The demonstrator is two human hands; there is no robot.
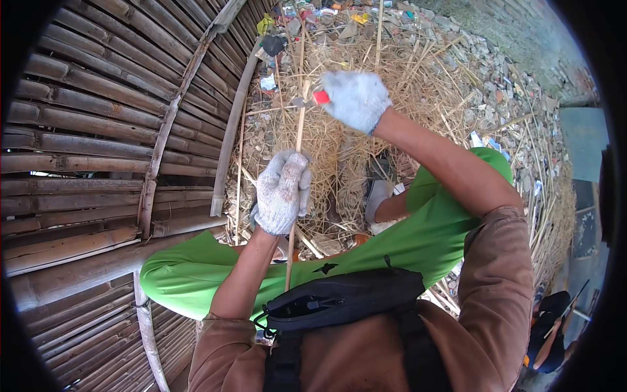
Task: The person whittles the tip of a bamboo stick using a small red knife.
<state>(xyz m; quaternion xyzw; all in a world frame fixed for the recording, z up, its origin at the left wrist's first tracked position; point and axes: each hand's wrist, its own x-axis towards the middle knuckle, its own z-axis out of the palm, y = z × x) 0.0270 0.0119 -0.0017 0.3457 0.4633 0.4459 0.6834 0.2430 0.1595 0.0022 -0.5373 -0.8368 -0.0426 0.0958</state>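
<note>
White knitted cotton gloves cover both your hands. Your left hand has its grip wrapped tight around a thin pale bamboo strip (held near upright, its lower end passing down toward your green trousers). Your right hand clenches a small red-handled cutting tool against the strip's upper part. Dry yellow straw litters the ground beyond.

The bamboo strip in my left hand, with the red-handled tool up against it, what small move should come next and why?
Probably draw the red-handled tool a short way down the bamboo strip. The right hand already has its tip at the strip, well above where the left hand grips it upright, so a bare stretch lies between them.
</note>
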